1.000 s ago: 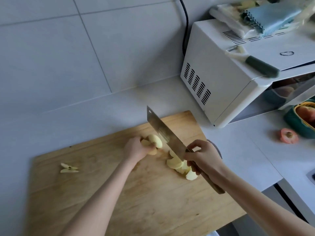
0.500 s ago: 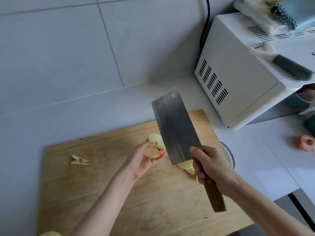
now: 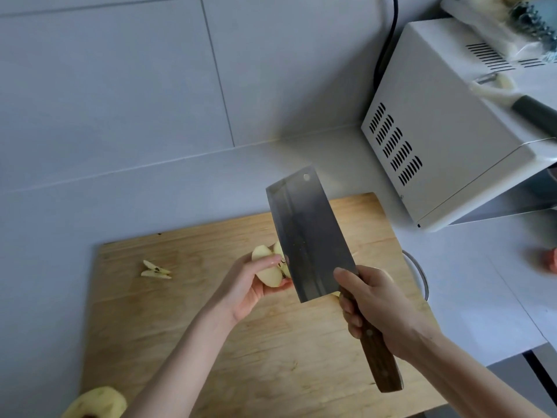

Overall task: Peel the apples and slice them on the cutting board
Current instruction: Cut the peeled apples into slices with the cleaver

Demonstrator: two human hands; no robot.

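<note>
— What is the left hand [image 3: 250, 285] doing?
— It is turned palm up and half closed. Its fingers and thumb curl around one peeled apple piece [image 3: 266, 268]. The seeds show on the cut side. The piece is held up above the cutting board [image 3: 211, 342], and part of it hides behind the knife.

— And the right hand [image 3: 379, 309]?
— It is wrapped tight around the brown wooden handle of the big knife [image 3: 307, 236]. The thumb lies on the flat side of the blade. The blade points up and away, right beside the apple piece. I cannot tell if it touches.

— How many things do you count?
— Two hands, one knife, one board on the desk [image 3: 482, 282]. Two little core bits [image 3: 155, 270] lie together on the left part of the board, well apart from the hands. One more peeled apple [image 3: 96, 402] sits at the near left corner. One white oven [image 3: 452, 131] stands at the back right, with one peeler [image 3: 527, 107] on top.
</note>
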